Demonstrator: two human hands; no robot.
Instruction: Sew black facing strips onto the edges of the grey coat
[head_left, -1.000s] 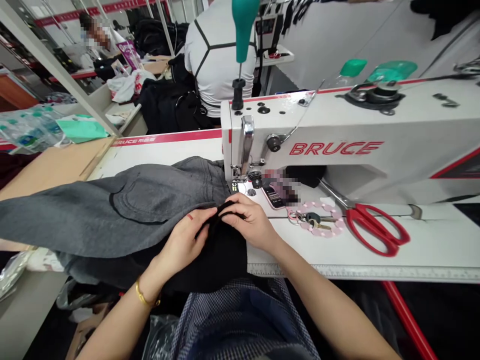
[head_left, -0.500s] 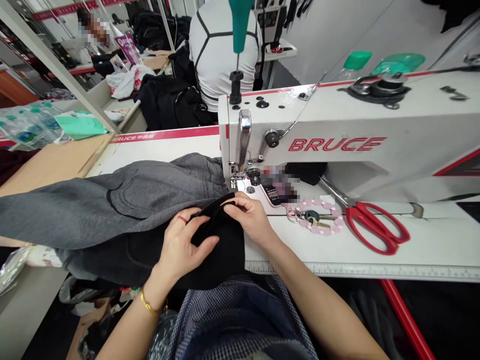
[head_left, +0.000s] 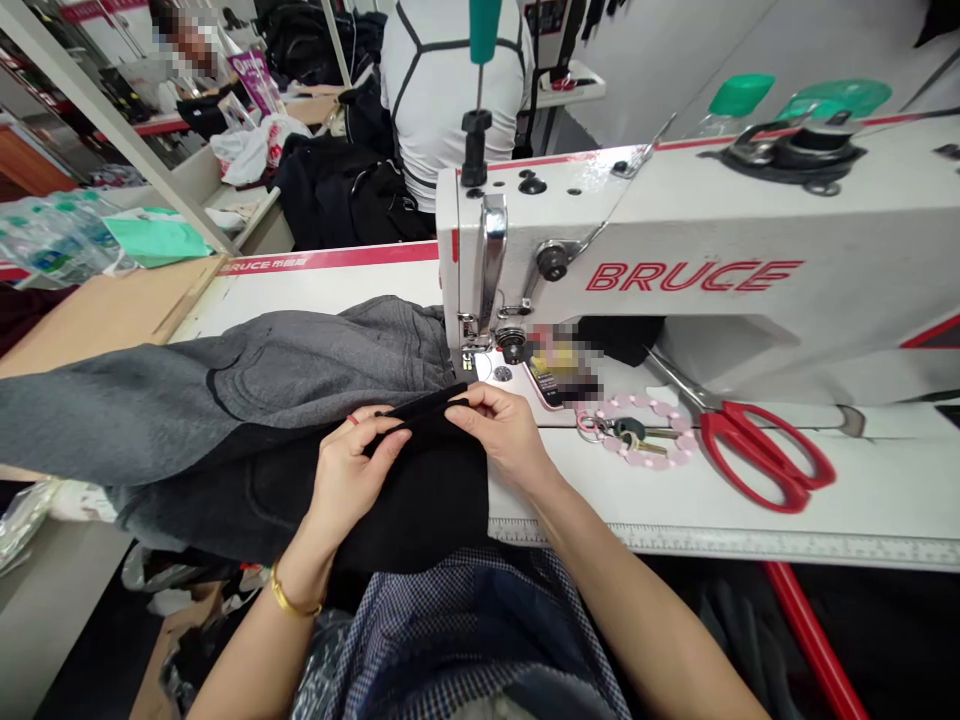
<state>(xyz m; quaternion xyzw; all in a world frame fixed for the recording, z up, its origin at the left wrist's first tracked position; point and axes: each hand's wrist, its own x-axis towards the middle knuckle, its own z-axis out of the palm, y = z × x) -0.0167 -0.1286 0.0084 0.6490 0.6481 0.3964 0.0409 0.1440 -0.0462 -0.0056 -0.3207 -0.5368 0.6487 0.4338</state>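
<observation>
My left hand (head_left: 356, 470) pinches the folded edge of a black and grey garment (head_left: 300, 350). Farther along that edge, my right hand (head_left: 499, 425) grips the black fabric between thumb and fingers. Between both hands the edge runs as a narrow, straight black fold. Grey cloth lies spread to the left, and the black part hangs over the table's front edge toward my lap. Just beyond my right fingers stands the needle end of a white sewing machine (head_left: 675, 240). Part of the garment lies against the machine's head, and whether it is under the presser foot I cannot tell.
Red-handled scissors (head_left: 765, 455), keys on a pink bead ring (head_left: 637, 435) and a phone (head_left: 544, 380) lie right of the needle. A ruler strip (head_left: 712, 543) lines the front edge. Bottles (head_left: 60, 235) stand at left. A person in white (head_left: 457, 90) sits beyond the machine.
My left thumb and fingers have closed on the fabric edge, which is now straighter and flatter between my hands. The right hand keeps its grip. The view has shifted slightly.
</observation>
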